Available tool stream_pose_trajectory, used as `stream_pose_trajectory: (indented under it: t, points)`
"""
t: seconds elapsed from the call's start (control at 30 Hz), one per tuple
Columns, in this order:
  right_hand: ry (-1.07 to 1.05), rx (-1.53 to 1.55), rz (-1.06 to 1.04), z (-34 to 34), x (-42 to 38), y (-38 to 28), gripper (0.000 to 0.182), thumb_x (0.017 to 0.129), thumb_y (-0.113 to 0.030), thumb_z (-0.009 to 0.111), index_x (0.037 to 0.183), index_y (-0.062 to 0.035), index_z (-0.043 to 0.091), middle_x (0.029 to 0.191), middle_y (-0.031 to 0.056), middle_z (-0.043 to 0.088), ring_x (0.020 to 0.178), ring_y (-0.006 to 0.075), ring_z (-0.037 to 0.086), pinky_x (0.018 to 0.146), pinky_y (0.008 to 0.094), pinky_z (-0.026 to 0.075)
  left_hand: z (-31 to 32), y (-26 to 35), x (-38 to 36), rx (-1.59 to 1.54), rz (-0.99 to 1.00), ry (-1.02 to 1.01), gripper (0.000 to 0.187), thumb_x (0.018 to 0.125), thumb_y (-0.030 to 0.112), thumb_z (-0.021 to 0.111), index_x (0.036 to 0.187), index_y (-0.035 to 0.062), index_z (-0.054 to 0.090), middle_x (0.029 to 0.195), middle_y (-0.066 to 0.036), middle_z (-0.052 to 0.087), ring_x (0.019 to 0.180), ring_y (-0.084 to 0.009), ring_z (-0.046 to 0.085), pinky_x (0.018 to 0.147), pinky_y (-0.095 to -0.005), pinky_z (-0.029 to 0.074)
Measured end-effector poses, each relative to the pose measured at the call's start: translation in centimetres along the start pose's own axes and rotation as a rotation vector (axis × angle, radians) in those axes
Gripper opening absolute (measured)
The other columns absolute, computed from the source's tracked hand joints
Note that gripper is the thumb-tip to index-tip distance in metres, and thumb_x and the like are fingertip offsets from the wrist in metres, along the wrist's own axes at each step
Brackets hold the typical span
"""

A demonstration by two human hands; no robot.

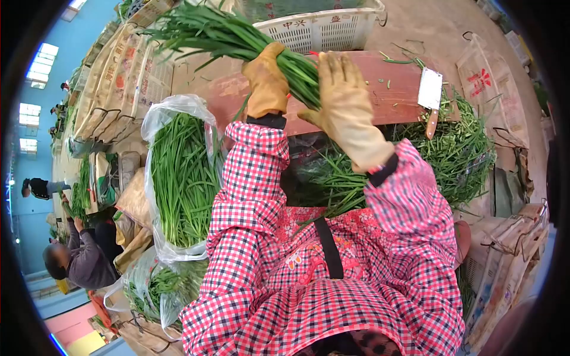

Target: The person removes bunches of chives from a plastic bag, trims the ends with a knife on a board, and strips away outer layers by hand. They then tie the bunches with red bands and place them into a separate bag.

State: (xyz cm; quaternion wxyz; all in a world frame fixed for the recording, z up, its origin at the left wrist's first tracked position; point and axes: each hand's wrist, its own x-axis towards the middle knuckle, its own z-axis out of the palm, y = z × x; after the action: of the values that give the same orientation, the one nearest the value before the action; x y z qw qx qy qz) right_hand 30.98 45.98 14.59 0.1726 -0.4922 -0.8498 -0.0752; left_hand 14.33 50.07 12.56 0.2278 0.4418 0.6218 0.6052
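My left hand (265,80), in an orange-tan work glove, is closed around a thick bunch of garlic chives (237,37) above a reddish-brown board. The leafy tips point to the upper left, and a bit of red shows at the bunch. My right hand (347,101), in a paler glove, is open with fingers stretched out, its palm side against the stem end. On the board's right side lies a cleaver (430,89) with a wooden handle, among cut green scraps.
A clear plastic bag of chives (184,178) stands left of my arms. Trimmed greens (457,154) pile up below the board (392,77) at right. A white plastic crate (320,29) stands beyond the board. Another person (89,255) works at far left near stacked sacks.
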Motion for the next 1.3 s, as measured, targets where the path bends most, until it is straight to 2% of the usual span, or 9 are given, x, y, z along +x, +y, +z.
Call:
stream_pose_trajectory:
  t: [0.07,0.27,0.43,0.6,0.63,0.7,0.93,1.17,1.3]
  points:
    - [-0.007,0.009,0.033,4.0,2.3,0.5,0.114,0.071,-0.052,0.08,0.153,0.0006,0.022,0.145,0.0195,0.045,0.138,0.0372,0.038,0.112,0.0435,0.034,0.7,-0.1,0.4,0.461,0.361,-0.013,0.021,0.085,0.001,0.066,0.105,0.0031,0.072,0.089,-0.013,0.07,0.076,-0.022,0.066,0.072,-0.031,0.053]
    - [-0.336,0.451,0.318,11.1,6.0,0.8,0.101,0.079,-0.027,0.074,0.158,-0.0173,0.011,0.111,0.0194,0.067,0.087,0.039,0.069,0.077,0.0439,0.056,2.8,-7.3,5.3,0.676,0.168,-0.106,0.035,0.085,-0.001,0.066,0.115,0.0154,0.071,0.102,-0.013,0.07,0.09,-0.0239,0.068,0.082,-0.0316,0.053]
    - [-0.544,0.371,0.303,14.1,6.4,1.1,0.098,0.078,-0.022,0.076,0.156,-0.0116,0.017,0.123,0.0188,0.062,0.103,0.0354,0.068,0.085,0.0443,0.056,3.7,-20.1,7.8,0.434,-0.038,-0.293,0.045,0.082,-0.003,0.069,0.123,0.0161,0.068,0.109,-0.014,0.07,0.097,-0.0236,0.068,0.087,-0.0313,0.053]
    - [-0.64,0.273,0.26,15.2,5.9,1.6,0.082,0.079,-0.017,0.074,0.146,0.0006,0.029,0.118,0.0211,0.064,0.103,0.0364,0.069,0.084,0.0466,0.057,-0.7,-13.1,4.9,0.276,0.049,-0.622,0.057,0.085,-0.013,0.056,0.134,0.0146,0.058,0.12,-0.016,0.067,0.11,-0.0258,0.066,0.098,-0.0358,0.052]
    - [-0.623,0.27,0.249,15.7,6.1,1.8,0.078,0.079,-0.016,0.073,0.143,0.0028,0.032,0.115,0.0218,0.065,0.101,0.0371,0.069,0.083,0.0468,0.057,-1.7,-12.6,5.3,0.381,0.127,-0.673,0.048,0.09,-0.008,0.054,0.134,0.0101,0.058,0.115,-0.016,0.069,0.106,-0.028,0.067,0.094,-0.0379,0.055]
    - [-0.603,0.252,0.232,16.0,5.8,1.8,0.069,0.08,-0.013,0.072,0.137,0.0054,0.036,0.11,0.0225,0.066,0.098,0.038,0.07,0.081,0.0469,0.057,-3.6,-11.9,5.6,-0.307,-0.42,-0.708,0.034,0.097,0.013,0.057,0.128,0.0002,0.059,0.108,-0.016,0.07,0.099,-0.0297,0.069,0.088,-0.0385,0.056]
    - [-0.506,0.178,0.165,15.8,4.1,1.6,0.058,0.08,-0.008,0.068,0.13,0.0053,0.042,0.107,0.024,0.066,0.095,0.0383,0.07,0.077,0.0456,0.058,-8.4,-10.4,3.6,0.318,-0.625,-0.735,0.053,0.092,0.043,0.065,0.114,-0.0056,0.063,0.107,-0.017,0.071,0.087,-0.0194,0.07,0.073,-0.0304,0.054]
    - [-0.6,0.198,0.202,14.3,3.7,2.6,0.058,0.077,-0.01,0.07,0.127,0.0042,0.044,0.108,0.0249,0.066,0.098,0.04,0.069,0.081,0.0466,0.057,-5.9,-5.0,-3.6,1.135,0.188,-0.637,0.04,0.08,0.037,0.073,0.097,0.0004,0.071,0.096,-0.016,0.071,0.093,-0.028,0.069,0.075,-0.0405,0.055]
    - [-0.673,0.244,0.216,14.0,4.2,3.0,0.061,0.078,-0.01,0.07,0.13,0.0032,0.042,0.111,0.0262,0.065,0.102,0.0416,0.068,0.084,0.0458,0.056,-1.2,-12.8,-5.1,1.468,0.658,-0.604,0.021,0.086,0.021,0.063,0.09,0.0027,0.071,0.087,-0.015,0.066,0.096,-0.0387,0.064,0.072,-0.0479,0.054]
